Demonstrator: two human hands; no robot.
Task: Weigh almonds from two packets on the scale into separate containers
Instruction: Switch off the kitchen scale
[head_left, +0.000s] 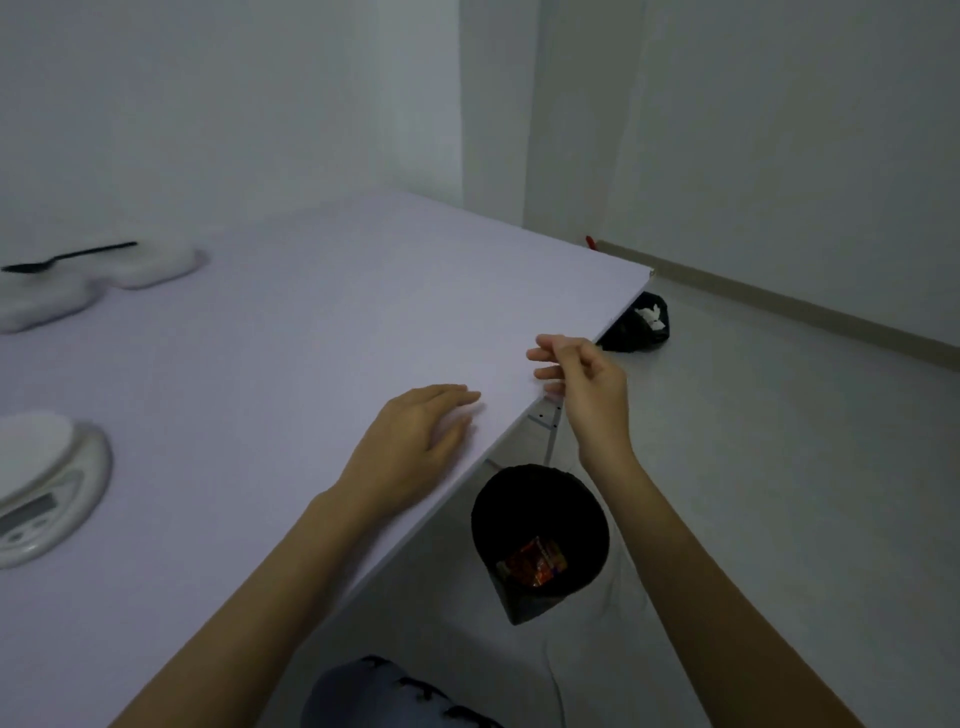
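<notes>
My left hand (415, 436) lies flat on the pale table (291, 322) near its right edge, fingers straight, holding nothing. My right hand (582, 379) hovers just past that edge, above the floor, fingers loosely curled and empty. A white kitchen scale (47, 499) with a white dish on its platform sits at the far left. Two white containers (104, 280) stand at the back left, with a black spoon (67, 257) lying across them. An orange-red packet (535, 564) lies inside the black bin (540, 535) under my right forearm. No almonds are visible.
A second black bag (641, 325) with white scraps sits on the floor under the table's far right corner. A table leg (553, 431) shows below the edge. A light wall stands behind the table. My knee (374, 696) is at the bottom.
</notes>
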